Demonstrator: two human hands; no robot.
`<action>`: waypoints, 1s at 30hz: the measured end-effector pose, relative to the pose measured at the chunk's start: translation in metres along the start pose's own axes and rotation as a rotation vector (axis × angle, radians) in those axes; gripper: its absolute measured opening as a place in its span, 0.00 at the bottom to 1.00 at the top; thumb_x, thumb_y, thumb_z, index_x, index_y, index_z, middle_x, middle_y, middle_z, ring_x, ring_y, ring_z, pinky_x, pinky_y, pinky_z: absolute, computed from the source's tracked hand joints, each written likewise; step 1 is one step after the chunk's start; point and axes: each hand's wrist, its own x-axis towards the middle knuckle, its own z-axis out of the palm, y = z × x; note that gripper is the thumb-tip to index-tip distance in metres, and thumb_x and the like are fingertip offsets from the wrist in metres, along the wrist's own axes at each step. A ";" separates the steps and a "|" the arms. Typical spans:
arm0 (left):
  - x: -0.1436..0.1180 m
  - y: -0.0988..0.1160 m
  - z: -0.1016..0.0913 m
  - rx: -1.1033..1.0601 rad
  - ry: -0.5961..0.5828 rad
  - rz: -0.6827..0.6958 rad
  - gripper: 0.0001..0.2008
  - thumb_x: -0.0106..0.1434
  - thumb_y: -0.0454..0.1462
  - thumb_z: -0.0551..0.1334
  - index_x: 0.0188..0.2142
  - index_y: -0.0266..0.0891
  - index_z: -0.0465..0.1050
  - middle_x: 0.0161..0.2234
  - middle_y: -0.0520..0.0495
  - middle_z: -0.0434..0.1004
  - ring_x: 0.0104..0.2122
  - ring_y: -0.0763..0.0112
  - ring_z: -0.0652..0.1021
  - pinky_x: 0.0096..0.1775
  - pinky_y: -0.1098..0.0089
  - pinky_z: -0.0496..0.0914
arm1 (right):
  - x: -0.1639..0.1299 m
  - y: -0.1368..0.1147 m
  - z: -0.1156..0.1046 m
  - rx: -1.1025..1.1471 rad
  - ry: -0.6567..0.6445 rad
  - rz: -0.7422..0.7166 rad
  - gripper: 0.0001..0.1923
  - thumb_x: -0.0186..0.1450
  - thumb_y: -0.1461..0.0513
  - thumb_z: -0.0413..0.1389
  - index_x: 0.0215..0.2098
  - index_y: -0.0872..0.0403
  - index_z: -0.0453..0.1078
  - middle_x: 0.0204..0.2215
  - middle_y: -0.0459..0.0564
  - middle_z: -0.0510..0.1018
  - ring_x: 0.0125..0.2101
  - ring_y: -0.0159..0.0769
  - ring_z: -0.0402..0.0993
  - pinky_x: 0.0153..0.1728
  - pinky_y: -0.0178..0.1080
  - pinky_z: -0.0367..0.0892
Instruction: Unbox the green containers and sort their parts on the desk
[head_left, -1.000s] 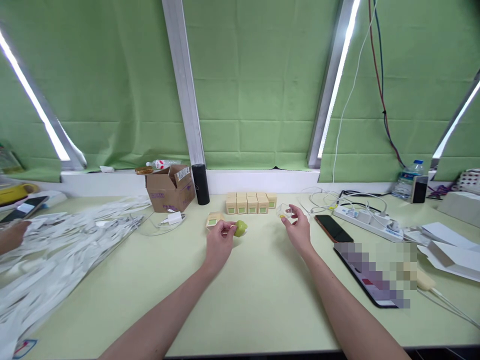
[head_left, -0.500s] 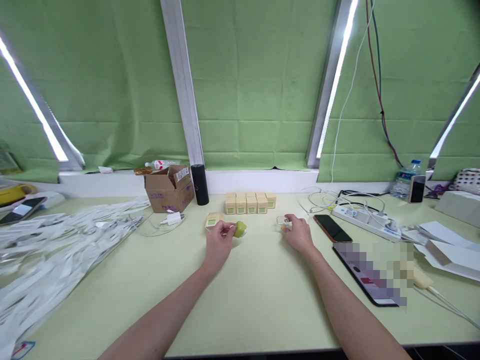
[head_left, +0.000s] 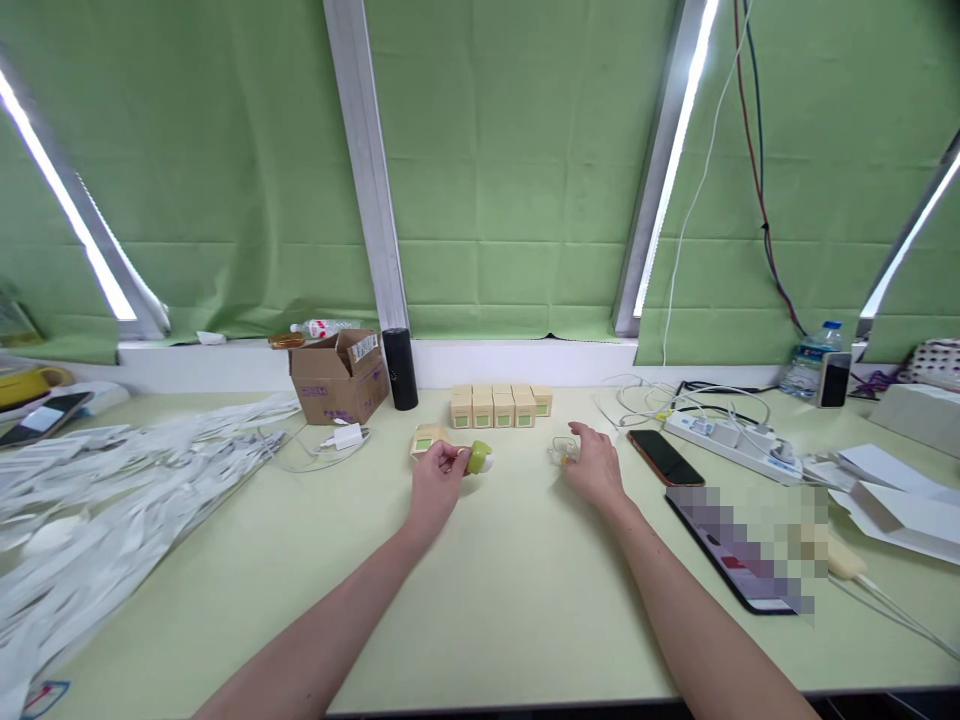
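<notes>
Left hand (head_left: 435, 490): grip pinched on green-and-white piece (head_left: 478, 458) over desk (head_left: 510, 580), near yellowish box (head_left: 425, 440). Right hand (head_left: 595, 467) at clear piece (head_left: 559, 450) on desk; can't tell whether grip closes. Fingertip-only pinch could let green-and-white piece slip, roll; thumb nudge might tip clear piece.

Both arms are bare as far as they show, up to the lower picture edge. The left forearm (head_left: 360, 600) and right forearm (head_left: 679, 600) are slim and smooth, tapering toward narrow wrists, with a tiny dark spot on each. The left hand (head_left: 435, 482) and right hand (head_left: 594, 466) are ungloved, with slender fingers.
</notes>
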 end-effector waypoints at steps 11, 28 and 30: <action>-0.004 0.006 -0.001 -0.315 -0.161 -0.220 0.22 0.56 0.50 0.75 0.32 0.39 0.67 0.32 0.46 0.84 0.31 0.63 0.85 0.40 0.57 0.83 | -0.036 -0.069 -0.005 0.267 -0.009 -0.496 0.28 0.63 0.67 0.57 0.61 0.48 0.65 0.54 0.56 0.76 0.58 0.56 0.67 0.59 0.61 0.64; -0.021 0.016 0.011 -0.437 -0.353 -0.341 0.18 0.55 0.42 0.75 0.33 0.41 0.66 0.36 0.42 0.86 0.38 0.57 0.87 0.38 0.63 0.80 | -0.060 -0.107 -0.003 0.686 -0.146 -0.360 0.23 0.66 0.63 0.59 0.59 0.46 0.66 0.55 0.55 0.75 0.56 0.48 0.72 0.57 0.54 0.71; -0.022 0.016 0.013 -0.421 -0.371 -0.332 0.19 0.56 0.44 0.75 0.33 0.40 0.66 0.36 0.43 0.85 0.38 0.58 0.86 0.39 0.63 0.80 | -0.060 -0.108 -0.002 0.714 -0.138 -0.347 0.22 0.64 0.64 0.59 0.57 0.46 0.68 0.52 0.53 0.76 0.53 0.47 0.74 0.54 0.52 0.73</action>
